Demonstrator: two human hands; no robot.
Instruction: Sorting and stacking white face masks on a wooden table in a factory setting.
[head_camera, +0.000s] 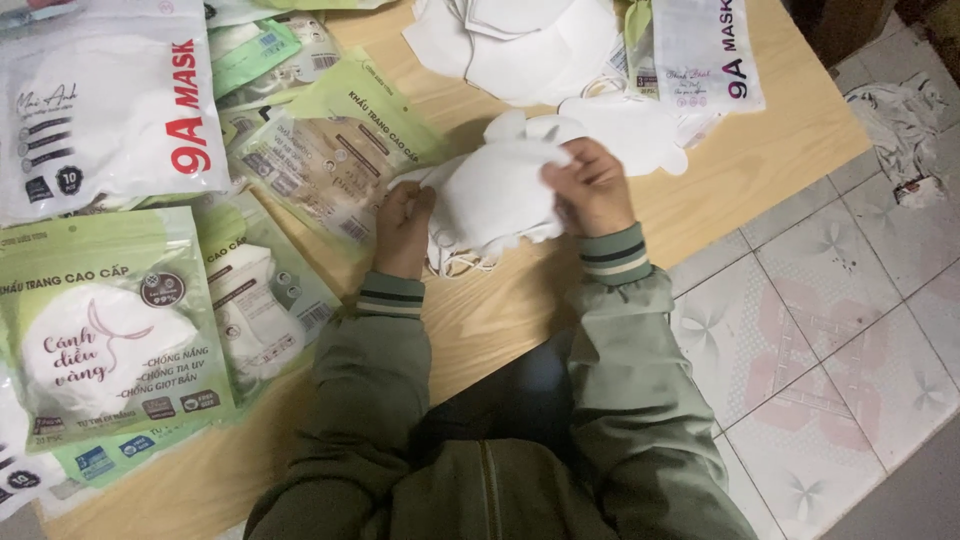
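Both hands hold a small stack of white face masks (495, 195) just above the middle of the wooden bench (760, 160). The left hand (403, 228) grips the stack's left edge, fingers curled around it; the right hand (592, 188) pinches its right side, fingers pressed together. Loose white masks (520, 45) lie at the far edge. Green mask packets (110, 320) and white mask packets (100, 100) cover the left.

Both hands hold a stack of white masks (495, 195) over the table (760, 160). The left hand (403, 228) grips one end, the right hand (592, 188) the other. Green packs (110, 320) lie nearby.
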